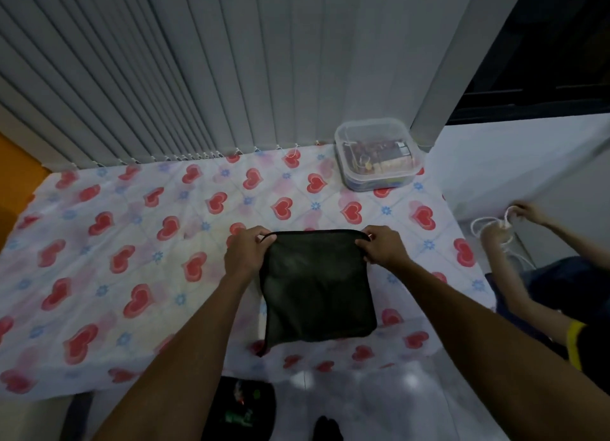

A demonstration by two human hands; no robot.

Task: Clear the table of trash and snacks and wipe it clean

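A dark square cloth (317,288) hangs spread out above the near half of the table (132,242), which is covered with a white sheet printed with red hearts. My left hand (247,254) pinches the cloth's top left corner. My right hand (384,245) pinches its top right corner. The cloth's lower edge reaches the table's front edge. A clear lidded plastic box (379,153) with snacks inside stands at the table's far right corner.
Grey vertical blinds (198,77) hang behind the table. Another person's arms (515,275) are at the right, handling a white cord (488,226). A black bin (244,411) with trash in it sits on the floor below the table's front edge.
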